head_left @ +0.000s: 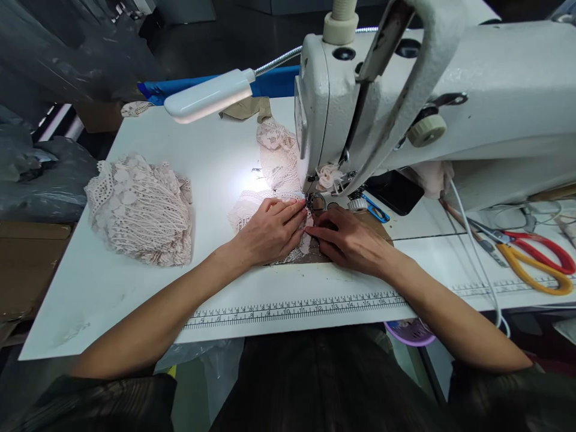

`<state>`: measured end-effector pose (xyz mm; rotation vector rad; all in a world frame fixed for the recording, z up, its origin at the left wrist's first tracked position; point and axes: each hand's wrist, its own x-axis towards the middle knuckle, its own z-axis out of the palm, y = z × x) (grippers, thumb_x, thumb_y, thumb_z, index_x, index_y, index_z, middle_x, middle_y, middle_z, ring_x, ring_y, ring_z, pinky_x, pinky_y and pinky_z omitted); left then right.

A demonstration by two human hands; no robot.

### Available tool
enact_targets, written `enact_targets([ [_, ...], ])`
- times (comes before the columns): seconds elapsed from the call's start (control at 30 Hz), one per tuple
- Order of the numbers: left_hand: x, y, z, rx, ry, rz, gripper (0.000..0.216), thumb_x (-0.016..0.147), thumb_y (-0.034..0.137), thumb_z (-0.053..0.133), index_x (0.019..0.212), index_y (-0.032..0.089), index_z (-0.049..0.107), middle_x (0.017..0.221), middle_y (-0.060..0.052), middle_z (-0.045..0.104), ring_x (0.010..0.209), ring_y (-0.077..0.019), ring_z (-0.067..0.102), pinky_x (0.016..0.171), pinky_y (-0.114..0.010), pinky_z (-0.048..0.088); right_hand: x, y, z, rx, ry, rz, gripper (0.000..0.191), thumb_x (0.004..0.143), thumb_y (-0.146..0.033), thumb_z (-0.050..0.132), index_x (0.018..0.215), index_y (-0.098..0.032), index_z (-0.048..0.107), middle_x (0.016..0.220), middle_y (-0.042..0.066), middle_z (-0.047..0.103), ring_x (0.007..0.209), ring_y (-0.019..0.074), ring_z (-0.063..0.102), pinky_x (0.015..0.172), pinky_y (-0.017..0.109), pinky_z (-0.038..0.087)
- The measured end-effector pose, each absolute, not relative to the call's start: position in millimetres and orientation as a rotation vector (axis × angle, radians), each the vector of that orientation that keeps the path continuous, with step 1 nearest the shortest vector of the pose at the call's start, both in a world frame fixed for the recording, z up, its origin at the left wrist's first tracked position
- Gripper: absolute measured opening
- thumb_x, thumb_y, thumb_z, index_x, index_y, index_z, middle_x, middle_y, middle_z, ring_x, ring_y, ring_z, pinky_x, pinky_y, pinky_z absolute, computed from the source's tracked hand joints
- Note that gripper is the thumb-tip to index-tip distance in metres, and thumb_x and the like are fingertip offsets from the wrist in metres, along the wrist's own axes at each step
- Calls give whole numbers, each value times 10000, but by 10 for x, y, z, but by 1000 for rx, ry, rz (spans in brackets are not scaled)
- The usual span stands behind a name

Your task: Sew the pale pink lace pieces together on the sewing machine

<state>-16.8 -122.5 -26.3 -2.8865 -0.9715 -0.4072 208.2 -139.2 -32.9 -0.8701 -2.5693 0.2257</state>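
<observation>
Pale pink lace fabric (pixel 278 161) lies under the needle area of a white sewing machine (pixel 315 96), its near part covered by both hands. My left hand (pixel 274 231) rests flat on the lace, with its fingers stretched toward the presser foot (pixel 309 201). Right of the needle, my right hand (pixel 348 237) has bent fingers closed at the edge of the lace. The fingertips of both hands almost meet just in front of the foot. What lies beneath the right palm is hidden.
A bundle of gathered lace (pixel 141 210) sits at left on the white table (pixel 216 282). A lamp (pixel 211 96) lights the work. To the right are a black phone (pixel 395 192), a small blue tool (pixel 377 211) and scissors (pixel 535 258). A printed ruler (pixel 288 311) runs along the front edge.
</observation>
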Motion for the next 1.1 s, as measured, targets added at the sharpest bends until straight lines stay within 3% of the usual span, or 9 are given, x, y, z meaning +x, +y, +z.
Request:
enact_targets([
  [0.33, -175, -1242, -271, -2858, -966, -504, 338, 948, 220, 462, 1230, 104, 606, 1345, -171, 578, 1120, -307, 594, 917, -529, 423, 2056, -1397, -297, -909, -2589, 254, 261, 888, -141, 504, 1113, -144, 636, 1069, 154, 550, 1020, 267, 499, 849, 445, 509],
  [0.7, -195, -1219, -283, -2962, -1054, -529, 357, 953, 238, 449, 1254, 117, 599, 1360, -165, 568, 1130, -308, 576, 898, -497, 424, 2045, -1401, -299, -922, -2556, 257, 261, 913, -153, 467, 1108, -146, 640, 1062, 152, 547, 991, 253, 499, 863, 450, 511],
  [1.1, -219, -1231, -268, -2946, -1029, -468, 374, 972, 256, 409, 1278, 125, 580, 1407, -165, 522, 1201, -309, 536, 954, -515, 391, 2042, -1394, -314, -909, -2499, 248, 278, 886, -155, 491, 1083, -176, 686, 1019, 131, 568, 934, 238, 559, 802, 428, 535],
])
